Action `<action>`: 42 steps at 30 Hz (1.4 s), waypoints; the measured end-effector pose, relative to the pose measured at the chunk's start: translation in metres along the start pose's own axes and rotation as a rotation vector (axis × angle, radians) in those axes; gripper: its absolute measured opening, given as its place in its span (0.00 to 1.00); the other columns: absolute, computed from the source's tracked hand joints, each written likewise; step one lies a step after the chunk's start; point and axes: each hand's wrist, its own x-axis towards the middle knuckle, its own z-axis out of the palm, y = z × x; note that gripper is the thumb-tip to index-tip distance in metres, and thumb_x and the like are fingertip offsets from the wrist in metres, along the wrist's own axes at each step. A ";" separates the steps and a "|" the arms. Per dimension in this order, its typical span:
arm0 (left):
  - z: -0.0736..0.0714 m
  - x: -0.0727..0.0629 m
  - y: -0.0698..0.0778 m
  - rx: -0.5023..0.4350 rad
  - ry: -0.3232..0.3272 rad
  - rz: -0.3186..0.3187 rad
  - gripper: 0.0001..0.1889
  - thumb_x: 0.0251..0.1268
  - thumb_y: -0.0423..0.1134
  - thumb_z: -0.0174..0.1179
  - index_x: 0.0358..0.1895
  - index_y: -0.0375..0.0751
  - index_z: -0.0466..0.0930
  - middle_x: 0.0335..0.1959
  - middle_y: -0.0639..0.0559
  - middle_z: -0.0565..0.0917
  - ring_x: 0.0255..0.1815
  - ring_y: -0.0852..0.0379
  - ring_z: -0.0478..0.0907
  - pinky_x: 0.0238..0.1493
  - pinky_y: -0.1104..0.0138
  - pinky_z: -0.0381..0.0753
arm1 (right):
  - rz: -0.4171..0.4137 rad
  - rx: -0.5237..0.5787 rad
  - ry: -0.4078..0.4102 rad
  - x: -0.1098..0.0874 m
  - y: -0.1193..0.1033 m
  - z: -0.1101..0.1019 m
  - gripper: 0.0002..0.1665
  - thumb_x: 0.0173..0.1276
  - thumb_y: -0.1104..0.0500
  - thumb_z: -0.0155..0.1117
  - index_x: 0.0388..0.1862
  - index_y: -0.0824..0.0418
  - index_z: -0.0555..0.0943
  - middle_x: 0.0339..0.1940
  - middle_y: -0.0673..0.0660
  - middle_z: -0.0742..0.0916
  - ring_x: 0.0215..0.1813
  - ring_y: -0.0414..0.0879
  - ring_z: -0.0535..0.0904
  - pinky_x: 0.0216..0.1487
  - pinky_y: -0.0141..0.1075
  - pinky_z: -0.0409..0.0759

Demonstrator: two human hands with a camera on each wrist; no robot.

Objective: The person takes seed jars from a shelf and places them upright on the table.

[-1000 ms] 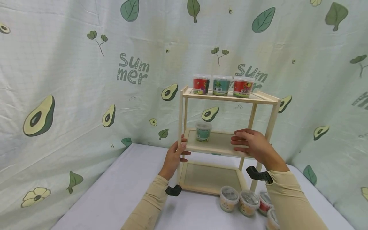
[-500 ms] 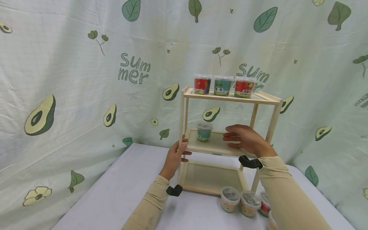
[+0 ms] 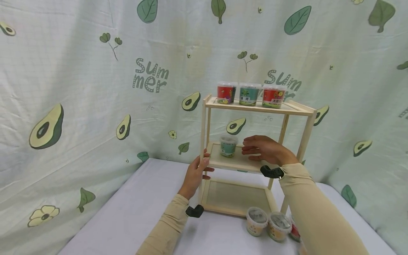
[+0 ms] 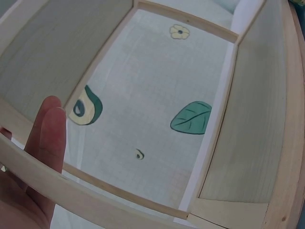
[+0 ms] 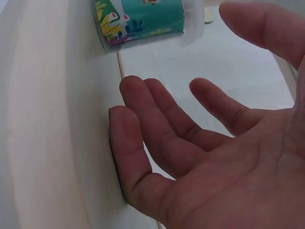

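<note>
A light wooden three-tier shelf rack stands on the table. My left hand holds its left front post at middle-shelf height, thumb and fingers on either side; in the left wrist view the fingers reach past the wood. On the left part of the middle shelf stands a teal-labelled clear plastic tub, upright. My right hand is over the same shelf, just right of the tub, fingers spread and relaxed, holding nothing. In the right wrist view, the tub lies beyond the fingertips with a gap between.
On the top shelf stand a red-labelled tub, a teal one and another red one. Several lidded tubs sit on the white table by the rack's front right. A printed curtain hangs behind.
My right hand has moved left along the middle shelf, closer to the teal tub. The left hand stays at the post. The head view has shifted slightly.
</note>
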 end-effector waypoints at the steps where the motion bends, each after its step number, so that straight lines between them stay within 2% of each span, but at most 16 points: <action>1: 0.000 0.000 0.000 0.001 0.001 0.004 0.25 0.75 0.60 0.52 0.67 0.53 0.74 0.74 0.60 0.68 0.48 0.44 0.84 0.36 0.56 0.84 | 0.001 -0.002 -0.004 0.001 -0.001 0.000 0.38 0.75 0.51 0.61 0.74 0.67 0.57 0.70 0.71 0.71 0.69 0.60 0.71 0.66 0.50 0.71; 7: 0.002 0.000 0.001 0.004 -0.002 0.007 0.24 0.76 0.59 0.52 0.67 0.52 0.74 0.75 0.60 0.67 0.47 0.47 0.84 0.36 0.56 0.84 | -0.005 -0.025 -0.027 0.005 -0.002 0.002 0.40 0.75 0.53 0.61 0.76 0.68 0.56 0.71 0.71 0.70 0.71 0.62 0.69 0.68 0.50 0.70; 15: 0.002 0.001 0.003 -0.010 -0.002 0.015 0.23 0.76 0.58 0.52 0.65 0.52 0.75 0.75 0.62 0.66 0.47 0.45 0.84 0.36 0.56 0.85 | -0.012 -0.061 -0.040 0.017 -0.006 0.009 0.43 0.74 0.53 0.64 0.78 0.65 0.54 0.64 0.64 0.79 0.72 0.63 0.67 0.70 0.52 0.67; 21: 0.003 0.004 0.002 -0.012 -0.007 0.010 0.24 0.76 0.58 0.53 0.66 0.51 0.75 0.74 0.59 0.67 0.47 0.44 0.84 0.36 0.56 0.85 | -0.006 -0.105 -0.038 0.022 -0.005 0.012 0.49 0.73 0.50 0.65 0.81 0.63 0.49 0.70 0.66 0.74 0.73 0.61 0.67 0.73 0.54 0.62; 26: 0.003 0.003 0.001 -0.020 -0.010 0.004 0.24 0.76 0.58 0.53 0.66 0.52 0.75 0.73 0.59 0.69 0.47 0.44 0.84 0.36 0.56 0.85 | 0.003 -0.150 -0.021 0.027 -0.002 0.018 0.54 0.70 0.44 0.67 0.82 0.59 0.48 0.72 0.64 0.72 0.72 0.57 0.68 0.73 0.55 0.60; 30: 0.001 -0.001 -0.001 -0.012 -0.006 0.001 0.24 0.76 0.58 0.53 0.65 0.51 0.75 0.75 0.61 0.66 0.46 0.46 0.84 0.35 0.56 0.85 | 0.029 -0.182 0.001 0.031 -0.002 0.028 0.56 0.66 0.40 0.70 0.82 0.57 0.51 0.71 0.60 0.73 0.71 0.55 0.69 0.73 0.55 0.60; 37: 0.000 -0.002 -0.001 -0.010 0.003 0.009 0.23 0.77 0.57 0.52 0.65 0.50 0.75 0.76 0.58 0.65 0.47 0.44 0.84 0.35 0.56 0.85 | 0.005 -0.249 0.042 0.035 -0.004 0.041 0.53 0.65 0.41 0.71 0.80 0.56 0.55 0.69 0.59 0.75 0.71 0.55 0.69 0.73 0.55 0.61; 42: 0.000 0.001 0.001 -0.007 -0.003 0.011 0.23 0.77 0.57 0.52 0.66 0.51 0.75 0.74 0.59 0.67 0.48 0.42 0.84 0.36 0.56 0.84 | -0.007 -0.229 0.095 0.030 -0.003 0.040 0.53 0.64 0.41 0.72 0.79 0.58 0.57 0.67 0.59 0.76 0.70 0.55 0.71 0.73 0.54 0.62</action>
